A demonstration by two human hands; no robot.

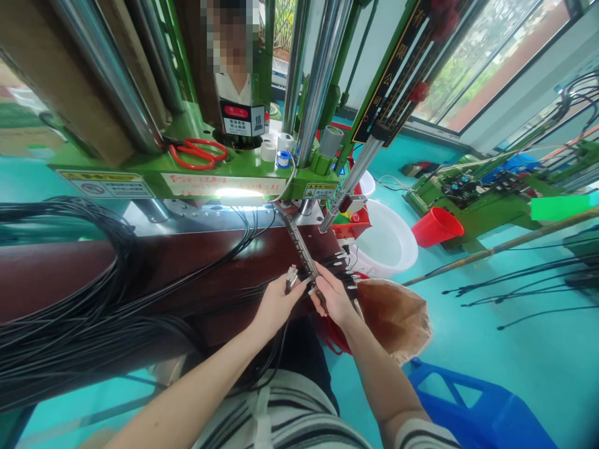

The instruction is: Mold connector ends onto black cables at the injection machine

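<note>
My left hand [276, 305] is closed around black cables whose silvery connector ends [291, 277] stick up past the thumb. The cables [276, 349] trail down from it toward my lap. In my right hand [334, 298] is the near end of a long, narrow metal bar [302, 246] with notches along it. The bar slants away from me, its far end by the base of the green machine [196, 178]. Both hands are close together above the front of the dark red table [187, 255]. My left thumb tip is close to the bar; I cannot tell if they touch.
Thick bundles of black cable [70, 337] cover the table's left side. Red-handled scissors [199, 154] lie on the machine ledge above a bright lamp [241, 198]. To the right are a white tub [388, 240], a paper-lined bag [397, 315] and a blue stool [482, 405]. A person [236, 84] is behind the machine.
</note>
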